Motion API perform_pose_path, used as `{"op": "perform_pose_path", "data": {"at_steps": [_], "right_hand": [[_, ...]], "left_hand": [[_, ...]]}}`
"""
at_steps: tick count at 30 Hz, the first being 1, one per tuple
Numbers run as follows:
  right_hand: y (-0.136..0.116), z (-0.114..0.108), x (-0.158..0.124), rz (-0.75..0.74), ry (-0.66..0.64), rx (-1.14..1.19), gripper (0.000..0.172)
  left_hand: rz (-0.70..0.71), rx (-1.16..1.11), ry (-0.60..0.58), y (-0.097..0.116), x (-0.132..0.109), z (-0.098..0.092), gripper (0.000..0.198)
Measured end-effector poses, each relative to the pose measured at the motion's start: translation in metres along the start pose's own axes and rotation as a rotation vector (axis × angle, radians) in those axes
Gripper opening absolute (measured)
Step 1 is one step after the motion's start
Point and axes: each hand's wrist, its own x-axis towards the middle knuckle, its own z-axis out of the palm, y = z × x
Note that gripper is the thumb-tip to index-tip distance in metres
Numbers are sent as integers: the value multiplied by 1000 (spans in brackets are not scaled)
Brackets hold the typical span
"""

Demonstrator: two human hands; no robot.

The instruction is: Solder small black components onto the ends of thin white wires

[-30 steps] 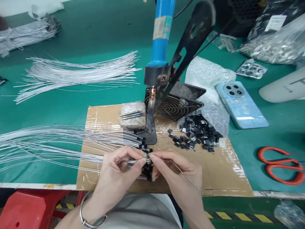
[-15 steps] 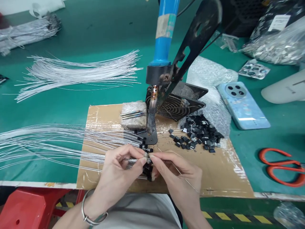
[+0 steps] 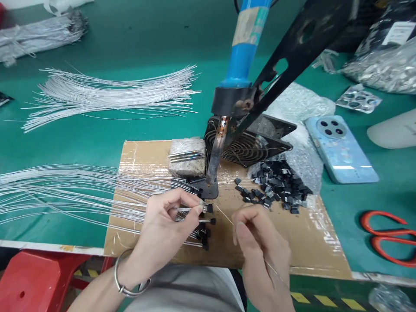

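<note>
My left hand pinches a thin white wire between thumb and fingertips, close to the small black connector at its end. My right hand is a little way off to the right, fingers curled round a thin strand of solder wire. One end of the strand points toward the connector; the other trails along the wrist. Above both hands hangs a blue-handled soldering iron with its tip down, clamped to a black metal arm. More white wires with black connectors lie beneath my left hand.
Cardboard covers the work spot. On it are a wrapped block with metal rods, a black fan and loose black connectors. A phone and red-handled scissors lie right; a wire bundle lies behind.
My right hand has drawn back to the right and down, away from the left fingertips, with the solder wire in it. The black connector by my left fingers now shows clearly.
</note>
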Motion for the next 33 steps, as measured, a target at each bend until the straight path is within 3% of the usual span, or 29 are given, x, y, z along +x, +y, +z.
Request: {"op": "perform_pose_path", "data": {"at_steps": [5,15,33], "right_hand": [[-6,2,7,-164,-4,49,17],[-8,12,12,-23,45,170,18],[-10,13,27,-6,89,294,20]], "left_hand": [[0,2,10,4,5,2,9],[-19,-3,49,7,15,3,9],[40,32,82,20,22,3,10]]}}
